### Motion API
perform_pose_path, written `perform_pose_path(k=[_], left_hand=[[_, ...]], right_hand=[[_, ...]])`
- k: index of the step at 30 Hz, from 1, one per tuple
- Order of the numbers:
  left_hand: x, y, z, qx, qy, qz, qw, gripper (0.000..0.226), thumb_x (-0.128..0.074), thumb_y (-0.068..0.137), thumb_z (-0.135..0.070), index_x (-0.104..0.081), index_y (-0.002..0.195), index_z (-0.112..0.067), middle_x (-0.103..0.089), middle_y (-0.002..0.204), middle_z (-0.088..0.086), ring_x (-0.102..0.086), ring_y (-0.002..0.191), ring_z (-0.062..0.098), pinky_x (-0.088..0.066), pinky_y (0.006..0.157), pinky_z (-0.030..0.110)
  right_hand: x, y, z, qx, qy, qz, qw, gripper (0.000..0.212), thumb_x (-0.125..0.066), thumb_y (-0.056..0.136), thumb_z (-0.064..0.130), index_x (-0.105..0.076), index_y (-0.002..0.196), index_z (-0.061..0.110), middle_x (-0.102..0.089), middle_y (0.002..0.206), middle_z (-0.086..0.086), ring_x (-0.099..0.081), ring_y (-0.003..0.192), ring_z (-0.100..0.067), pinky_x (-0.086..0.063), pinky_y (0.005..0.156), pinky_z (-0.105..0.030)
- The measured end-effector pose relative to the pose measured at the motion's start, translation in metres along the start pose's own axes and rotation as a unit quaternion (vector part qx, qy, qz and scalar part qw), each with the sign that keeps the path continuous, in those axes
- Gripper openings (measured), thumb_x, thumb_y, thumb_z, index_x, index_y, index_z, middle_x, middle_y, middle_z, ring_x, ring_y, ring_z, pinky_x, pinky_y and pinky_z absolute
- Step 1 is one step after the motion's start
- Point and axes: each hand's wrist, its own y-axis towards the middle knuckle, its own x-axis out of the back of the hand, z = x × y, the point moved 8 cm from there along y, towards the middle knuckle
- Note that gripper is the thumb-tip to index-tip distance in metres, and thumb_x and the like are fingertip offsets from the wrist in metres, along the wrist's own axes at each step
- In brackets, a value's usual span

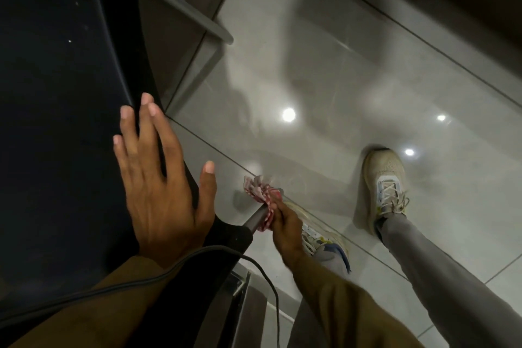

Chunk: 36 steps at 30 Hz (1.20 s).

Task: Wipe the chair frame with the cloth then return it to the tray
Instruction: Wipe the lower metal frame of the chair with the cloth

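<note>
Wiping step in hand, tray step not begun. Right hand [285,224] is low by the floor, fingers curled tight on the cloth [264,199], a red-and-white checked rag bunched around a grey metal chair leg [255,219]; the cloth sits on the leg near its lower end, loose corners sticking out past the fist toward the tiles. Left hand [161,178] lies flat on the dark seat [56,93], fingers spread apart and holding nothing, thumb out over the seat edge, bracing the chair by the look of it. A second grey frame bar [183,5] shows at top, beyond the seat, not touched by either hand. Floor [339,79] is glossy pale tile with ceiling-light reflections. Both shoes in view, one [384,186] clear to the right, the other partly hidden behind the right wrist. A thin dark cable [197,251] loops across the left sleeve and hangs down. Tray not in view anywhere, so its place cannot be told. Judgement: mid-wipe on one leg. Next move calls for keeping the rag wrapped snug and sliding it along the tube, then shifting to the other frame parts, the far bar included; only after that carry the cloth to the tray. Left hand should hold the chair steady against the rubbing.
</note>
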Motion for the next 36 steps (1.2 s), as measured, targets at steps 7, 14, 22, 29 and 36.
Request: perform_pose_path(k=[7,14,22,29,36], left_hand=[[-0.003,-0.001,0.004,-0.003,-0.006,-0.009,1.000,0.080,-0.037,0.110,-0.043,-0.011,0.173,-0.002,-0.015,0.183,0.018,-0.004,0.173,0.034,-0.007,0.142,0.051],[-0.002,0.001,0.004,0.009,0.002,0.015,1.000,0.081,-0.032,0.110,-0.048,-0.011,0.173,-0.002,-0.014,0.183,0.018,0.001,0.173,0.030,-0.004,0.142,0.050],[0.002,-0.001,0.000,0.015,0.001,0.023,1.000,0.080,-0.038,0.107,-0.043,-0.022,0.170,0.004,-0.020,0.181,0.019,-0.006,0.171,0.035,-0.003,0.142,0.048],[-0.002,0.000,0.002,0.009,0.024,0.008,1.000,0.083,-0.040,0.105,-0.045,-0.018,0.172,-0.002,-0.020,0.182,0.016,0.002,0.173,0.026,0.000,0.143,0.043],[-0.002,-0.001,0.001,0.009,0.021,0.039,0.999,0.084,-0.043,0.103,-0.045,-0.019,0.172,-0.003,-0.022,0.182,0.016,-0.008,0.173,0.033,-0.013,0.141,0.049]], right_hand=[[0.005,-0.003,0.005,-0.005,0.018,0.030,0.999,0.031,-0.043,0.114,0.010,-0.070,0.125,0.000,-0.072,0.100,-0.019,-0.060,0.087,-0.022,-0.057,0.083,-0.039],[0.002,-0.099,0.051,0.127,0.042,0.079,0.988,0.035,-0.053,0.111,0.022,-0.068,0.143,0.022,-0.074,0.138,0.018,-0.066,0.132,0.000,-0.053,0.105,-0.013],[0.001,0.014,-0.013,0.018,0.030,0.009,0.999,0.039,-0.043,0.110,-0.009,-0.053,0.148,-0.008,-0.067,0.132,-0.027,-0.065,0.090,-0.028,-0.058,0.060,-0.011],[0.007,0.033,-0.016,0.003,0.004,-0.009,1.000,0.028,-0.048,0.111,0.001,-0.070,0.128,0.005,-0.073,0.101,-0.015,-0.061,0.071,-0.013,-0.052,0.052,-0.009],[0.011,-0.068,0.048,0.017,-0.021,0.050,0.998,0.037,-0.060,0.105,0.000,-0.078,0.108,0.032,-0.075,0.070,0.012,-0.061,0.051,0.008,-0.047,0.053,-0.007]])
